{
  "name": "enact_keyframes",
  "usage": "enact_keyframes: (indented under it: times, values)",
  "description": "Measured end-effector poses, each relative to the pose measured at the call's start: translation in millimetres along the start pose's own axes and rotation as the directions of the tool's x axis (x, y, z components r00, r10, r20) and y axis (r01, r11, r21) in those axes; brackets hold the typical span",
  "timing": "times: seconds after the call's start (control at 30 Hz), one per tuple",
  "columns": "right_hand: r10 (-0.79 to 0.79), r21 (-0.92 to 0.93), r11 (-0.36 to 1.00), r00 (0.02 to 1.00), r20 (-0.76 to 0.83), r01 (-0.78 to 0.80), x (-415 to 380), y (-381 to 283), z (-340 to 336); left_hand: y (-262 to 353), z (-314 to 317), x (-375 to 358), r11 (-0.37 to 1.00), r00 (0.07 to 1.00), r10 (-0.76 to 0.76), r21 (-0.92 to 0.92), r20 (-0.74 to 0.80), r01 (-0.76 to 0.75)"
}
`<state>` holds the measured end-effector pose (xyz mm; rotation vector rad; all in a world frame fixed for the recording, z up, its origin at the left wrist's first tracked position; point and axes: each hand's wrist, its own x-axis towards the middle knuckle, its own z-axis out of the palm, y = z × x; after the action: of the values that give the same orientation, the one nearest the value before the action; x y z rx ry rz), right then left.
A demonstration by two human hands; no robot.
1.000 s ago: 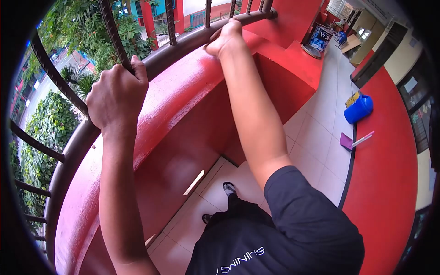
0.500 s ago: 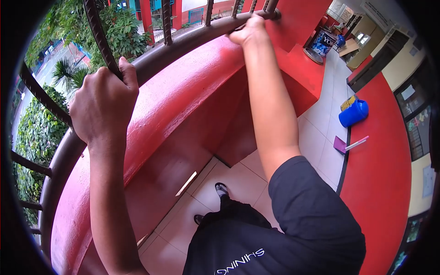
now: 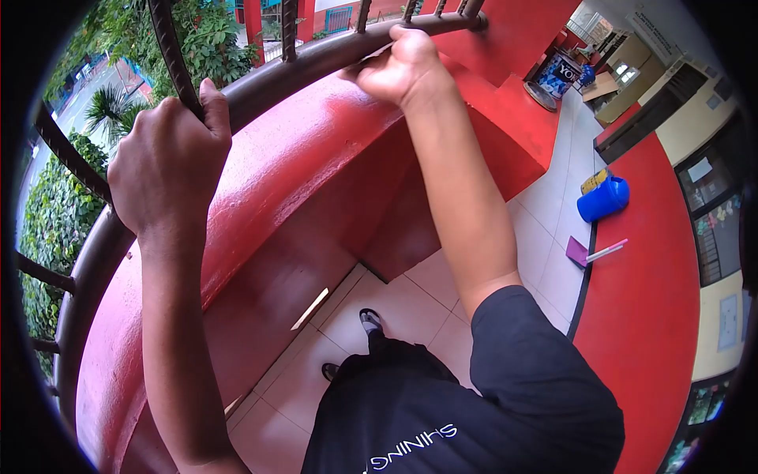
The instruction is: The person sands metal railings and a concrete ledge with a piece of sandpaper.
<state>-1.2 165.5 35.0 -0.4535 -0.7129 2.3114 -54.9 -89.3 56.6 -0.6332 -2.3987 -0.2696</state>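
My left hand [image 3: 170, 162] is closed around the dark metal railing [image 3: 272, 88], beside one of its twisted upright bars [image 3: 170, 51]. Farther along, my right hand [image 3: 399, 69] is at the underside of the same rail, just over the rounded red wall ledge [image 3: 308, 122]. Its thumb lies against the rail and its fingers are curled toward the gap between rail and ledge. A small dark patch shows between thumb and fingers; what it is I cannot make out.
On the right, a blue bin [image 3: 603, 199] and a purple dustpan [image 3: 578, 252] stand by a red wall [image 3: 639, 332]. A large printed tub [image 3: 559, 73] sits farther back. Leafy plants [image 3: 67, 213] grow beyond the railing. Pale tiles [image 3: 410, 312] cover the floor.
My right hand has slid left along the rail, nearer my left hand. My left hand keeps its hold on the railing. The whole view has shifted slightly.
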Motion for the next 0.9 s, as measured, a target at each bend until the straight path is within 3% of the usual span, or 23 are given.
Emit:
enact_keyframes:
  times: [0.03,0.1,0.2,0.3,0.37,0.4,0.47,0.53,0.57,0.63,0.7,0.73,0.77,0.83,0.87,0.9]
  values:
    - [0.027,0.006,1.0,1.0,0.014,-0.027,11.3,-21.2,-9.7,-0.8,0.3,0.8,1.0,1.0,0.003,-0.005,-0.013,-0.003]
    - [-0.072,0.053,0.996,0.997,0.021,0.071,38.4,-54.1,-23.9,-0.4,-0.8,0.2,1.0,1.0,-0.002,-0.009,-0.01,0.002]
    - [-0.173,-0.082,0.982,0.984,-0.047,0.169,19.7,-13.2,-3.0,-0.9,-2.7,2.1,1.0,1.0,-0.01,-0.009,-0.016,0.01]
    - [-0.036,-0.205,0.977,0.995,0.093,0.054,-21.3,20.1,3.9,-1.5,2.2,1.7,1.0,1.0,0.009,-0.016,-0.022,-0.009]
    - [-0.038,0.005,0.999,0.991,0.127,0.037,12.0,-14.4,-19.6,-2.3,1.6,1.9,1.0,0.999,0.007,-0.024,-0.034,-0.008]
    - [-0.132,0.09,0.988,0.988,0.075,0.125,34.9,-34.5,-27.4,-1.2,0.1,2.5,1.0,1.0,0.004,-0.027,-0.02,-0.005]
    - [-0.168,0.008,0.986,0.986,0.011,0.168,51.1,-41.0,-24.7,-1.6,-2.5,2.6,1.0,1.0,-0.003,-0.019,0.004,0.003]
    - [-0.237,-0.082,0.969,0.971,-0.021,0.235,49.7,2.1,-10.7,-2.1,-2.4,3.9,0.999,1.0,-0.002,-0.033,-0.016,0.001]
    - [-0.105,-0.163,0.981,0.994,0.001,0.104,14.4,19.9,-2.9,-1.6,-1.1,2.4,0.999,1.0,0.008,-0.045,-0.022,-0.009]
    - [0.023,-0.067,0.998,0.988,0.155,-0.013,-3.2,19.9,-10.5,-1.5,0.1,1.9,0.999,1.0,-0.002,-0.048,-0.008,0.002]
    - [0.007,-0.021,1.0,0.995,0.098,-0.005,9.8,-16.0,-13.5,-1.6,-1.8,2.5,0.999,1.0,-0.012,-0.039,0.012,0.013]
    - [-0.123,0.003,0.992,0.986,0.108,0.123,36.4,-38.6,-24.5,-1.5,-2.8,2.6,0.999,1.0,-0.011,-0.037,0.012,0.012]
    - [-0.176,0.003,0.984,0.984,0.021,0.176,32.7,-51.0,-18.0,-2.0,-3.1,2.1,1.0,1.0,-0.009,-0.03,0.028,0.01]
    - [-0.179,-0.039,0.984,0.982,-0.058,0.176,39.3,-33.8,-6.7,-1.8,-3.9,5.3,0.999,0.999,-0.018,-0.031,0.033,0.019]
    - [-0.194,-0.06,0.978,0.974,0.117,0.202,52.4,-8.1,-17.0,-2.0,-3.1,5.4,0.999,1.0,-0.017,-0.05,0.02,0.018]
    - [-0.091,-0.048,0.994,0.995,0.048,0.093,28.2,31.8,0.1,-1.6,-1.8,3.6,0.998,1.0,-0.01,-0.066,0.013,0.011]
